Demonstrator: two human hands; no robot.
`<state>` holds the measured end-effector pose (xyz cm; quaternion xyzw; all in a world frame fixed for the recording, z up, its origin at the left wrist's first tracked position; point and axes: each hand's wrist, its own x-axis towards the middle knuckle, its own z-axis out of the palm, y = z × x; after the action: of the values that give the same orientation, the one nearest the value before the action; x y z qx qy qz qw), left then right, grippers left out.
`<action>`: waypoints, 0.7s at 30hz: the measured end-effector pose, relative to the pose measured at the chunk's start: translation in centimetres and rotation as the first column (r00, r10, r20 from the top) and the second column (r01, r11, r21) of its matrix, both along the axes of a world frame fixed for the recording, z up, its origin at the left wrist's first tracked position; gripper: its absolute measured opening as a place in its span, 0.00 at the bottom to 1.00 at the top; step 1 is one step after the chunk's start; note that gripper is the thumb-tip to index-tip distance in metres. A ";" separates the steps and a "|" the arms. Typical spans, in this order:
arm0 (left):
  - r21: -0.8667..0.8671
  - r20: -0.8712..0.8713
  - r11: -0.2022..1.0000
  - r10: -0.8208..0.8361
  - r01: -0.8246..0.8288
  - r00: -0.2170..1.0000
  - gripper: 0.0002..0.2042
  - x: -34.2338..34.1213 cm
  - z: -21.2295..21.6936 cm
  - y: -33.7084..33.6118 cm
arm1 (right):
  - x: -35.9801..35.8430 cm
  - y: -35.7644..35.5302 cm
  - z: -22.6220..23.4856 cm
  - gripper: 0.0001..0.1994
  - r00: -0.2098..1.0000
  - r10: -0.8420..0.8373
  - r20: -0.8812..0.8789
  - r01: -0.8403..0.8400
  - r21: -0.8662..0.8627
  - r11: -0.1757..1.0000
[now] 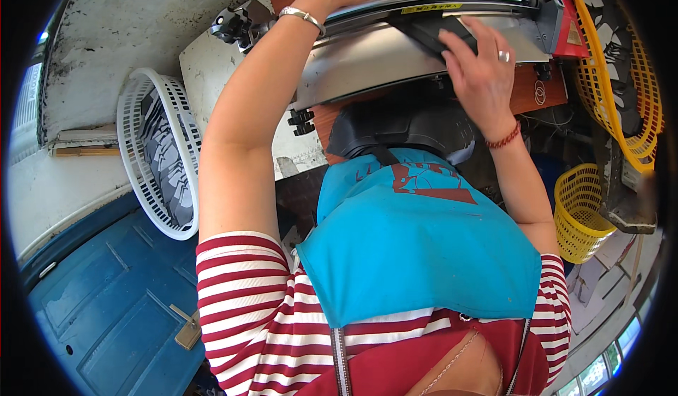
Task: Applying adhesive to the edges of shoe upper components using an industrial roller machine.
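Blue apron (417, 255) below — right hand (480, 71) fingers (455, 39) atop black piece (427, 32).

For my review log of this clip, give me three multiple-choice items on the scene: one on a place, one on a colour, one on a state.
1. Where does the white basket stand?
A. to the person's left
B. on the machine
C. beside the yellow basket

2. What colour is the apron?
A. green
B. blue
C. black

3. What is the right hand doing?
A. hanging free in the air
B. gripping the yellow basket
C. resting flat on a dark piece on the machine

Answers:
1. A: it lies left of the left arm, over the blue floor.
2. B: bright blue cloth covers the chest.
3. C: its fingers press the dark piece on the machine's metal bed.
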<state>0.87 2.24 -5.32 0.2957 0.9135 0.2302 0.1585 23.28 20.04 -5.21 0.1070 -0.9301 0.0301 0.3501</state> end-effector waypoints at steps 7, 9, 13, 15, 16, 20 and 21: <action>0.212 -0.188 0.970 -0.077 0.117 0.979 0.13 -0.8 4.0 -1.5 | 6.2 -3.8 -10.7 0.17 0.650 0.538 0.538 -0.416 -0.341 0.843; 0.208 -0.261 0.966 -0.097 0.154 0.961 0.13 -1.6 4.5 -1.9 | 5.8 -3.7 -12.7 0.15 0.625 0.568 0.535 -0.404 -0.401 0.822; 0.598 0.005 0.800 0.049 -0.043 0.999 0.17 -1.9 5.9 -2.7 | 5.8 -4.1 -13.9 0.08 0.591 0.613 0.524 -0.371 -0.499 0.783; 0.625 0.263 0.682 0.273 -0.379 0.925 0.21 0.2 9.3 -2.4 | 6.0 -3.5 -12.9 0.07 0.614 0.624 0.483 -0.377 -0.516 0.770; 0.573 0.195 0.730 0.319 -0.372 0.928 0.21 -0.5 9.5 -3.3 | 5.9 -3.5 -11.4 0.07 0.625 0.646 0.439 -0.398 -0.533 0.747; 0.590 -0.179 0.768 0.423 -0.247 0.888 0.18 -1.6 8.9 -5.3 | 6.2 0.0 -0.8 0.10 0.743 0.615 0.265 -0.390 -0.576 0.719; 0.562 -0.515 0.827 0.361 -0.012 0.778 0.16 -0.8 8.0 -5.2 | 6.1 1.1 1.3 0.11 0.779 0.578 0.243 -0.402 -0.515 0.757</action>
<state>0.09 -2.99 2.65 0.2890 0.8411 0.3814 -0.2519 29.41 21.16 -3.96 0.2626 -0.8861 0.3502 0.1526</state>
